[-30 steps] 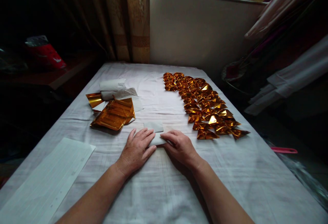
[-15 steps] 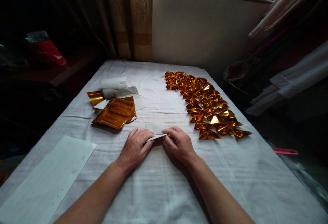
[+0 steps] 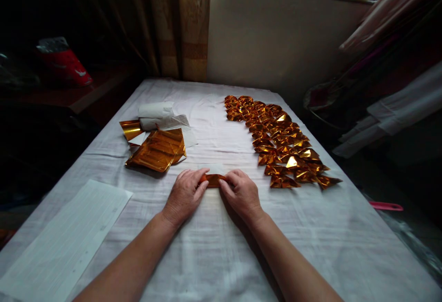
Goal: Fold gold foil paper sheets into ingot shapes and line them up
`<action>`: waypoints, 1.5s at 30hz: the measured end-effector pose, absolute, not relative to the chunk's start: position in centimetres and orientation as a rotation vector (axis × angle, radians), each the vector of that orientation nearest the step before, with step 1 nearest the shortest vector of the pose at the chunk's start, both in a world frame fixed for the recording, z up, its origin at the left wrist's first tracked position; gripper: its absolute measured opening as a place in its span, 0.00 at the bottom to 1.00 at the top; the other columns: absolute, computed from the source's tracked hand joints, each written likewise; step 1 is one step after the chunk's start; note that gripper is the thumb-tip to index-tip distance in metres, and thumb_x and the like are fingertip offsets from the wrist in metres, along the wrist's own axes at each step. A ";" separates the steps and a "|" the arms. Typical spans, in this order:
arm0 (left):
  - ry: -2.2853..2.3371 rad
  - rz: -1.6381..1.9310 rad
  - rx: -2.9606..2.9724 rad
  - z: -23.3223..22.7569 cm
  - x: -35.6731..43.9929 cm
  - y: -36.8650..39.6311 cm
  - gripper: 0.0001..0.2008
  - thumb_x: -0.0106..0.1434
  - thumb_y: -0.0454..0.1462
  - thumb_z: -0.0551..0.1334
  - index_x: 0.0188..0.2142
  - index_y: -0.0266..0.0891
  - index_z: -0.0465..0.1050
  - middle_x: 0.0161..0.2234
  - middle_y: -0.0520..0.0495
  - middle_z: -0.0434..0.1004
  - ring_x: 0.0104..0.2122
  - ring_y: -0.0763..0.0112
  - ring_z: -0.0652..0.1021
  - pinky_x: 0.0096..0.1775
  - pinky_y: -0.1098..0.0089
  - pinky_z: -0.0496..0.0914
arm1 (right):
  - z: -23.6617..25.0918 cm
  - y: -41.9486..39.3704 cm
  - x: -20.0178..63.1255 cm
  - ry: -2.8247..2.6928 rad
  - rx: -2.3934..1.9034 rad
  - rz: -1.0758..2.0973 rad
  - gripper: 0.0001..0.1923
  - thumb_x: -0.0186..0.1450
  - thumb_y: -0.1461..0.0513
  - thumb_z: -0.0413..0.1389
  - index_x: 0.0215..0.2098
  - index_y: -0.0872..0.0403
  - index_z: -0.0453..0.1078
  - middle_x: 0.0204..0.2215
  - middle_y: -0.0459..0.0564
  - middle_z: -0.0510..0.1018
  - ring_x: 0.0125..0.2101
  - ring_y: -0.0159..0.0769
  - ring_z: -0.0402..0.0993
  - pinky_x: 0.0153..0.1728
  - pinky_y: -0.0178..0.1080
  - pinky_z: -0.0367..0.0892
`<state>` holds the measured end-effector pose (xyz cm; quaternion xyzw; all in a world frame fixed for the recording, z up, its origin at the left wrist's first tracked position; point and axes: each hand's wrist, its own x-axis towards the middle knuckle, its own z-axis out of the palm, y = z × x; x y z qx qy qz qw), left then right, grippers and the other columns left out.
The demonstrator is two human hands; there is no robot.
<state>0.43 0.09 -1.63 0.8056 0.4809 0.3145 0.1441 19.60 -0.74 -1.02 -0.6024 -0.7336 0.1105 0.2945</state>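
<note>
Nearest, white cloth (image 3: 214, 246), lined sheet (image 3: 65, 242) at left. Mid-table, left hand (image 3: 184, 194) and right hand (image 3: 241, 194) pinching gold foil (image 3: 212, 180) between fingertips. Beyond, foil sheets (image 3: 157, 149), folded pieces (image 3: 276, 141). Farthest, curtain (image 3: 183, 26), wall (image 3: 272, 35).

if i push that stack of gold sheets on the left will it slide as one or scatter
The gold sheets look thin and glossy, so probably light and slippery; a push would likely fan them out. Their edges lie uneven and creased, so they seem floppy, though they may drag on the wrinkled cloth.
</note>
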 end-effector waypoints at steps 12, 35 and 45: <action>1.285 0.857 2.491 -1.9 0.2 -0.5 0.13 0.68 0.36 0.56 0.47 0.43 0.76 0.51 0.42 0.77 0.50 0.61 0.75 0.55 0.54 0.68 | -1.5 -0.6 19.1 -1.970 -1.674 0.160 0.05 0.65 0.59 0.55 0.33 0.51 0.71 0.32 0.48 0.75 0.33 0.38 0.71 0.35 0.37 0.62; 1.356 0.340 2.690 -1.6 0.0 -2.5 0.22 0.68 0.46 0.56 0.61 0.51 0.64 0.64 0.46 0.64 0.64 0.47 0.61 0.62 0.37 0.44 | -1.5 -1.4 19.3 -2.023 -1.438 0.070 0.09 0.68 0.64 0.50 0.40 0.52 0.72 0.43 0.53 0.77 0.43 0.40 0.72 0.46 0.40 0.67; 1.377 0.260 2.674 -0.9 -0.5 -2.5 0.24 0.70 0.51 0.51 0.63 0.54 0.61 0.65 0.50 0.63 0.65 0.51 0.59 0.63 0.42 0.43 | -1.1 -3.0 19.9 -2.456 -1.441 0.237 0.24 0.71 0.59 0.47 0.64 0.56 0.61 0.63 0.54 0.65 0.64 0.43 0.58 0.64 0.52 0.52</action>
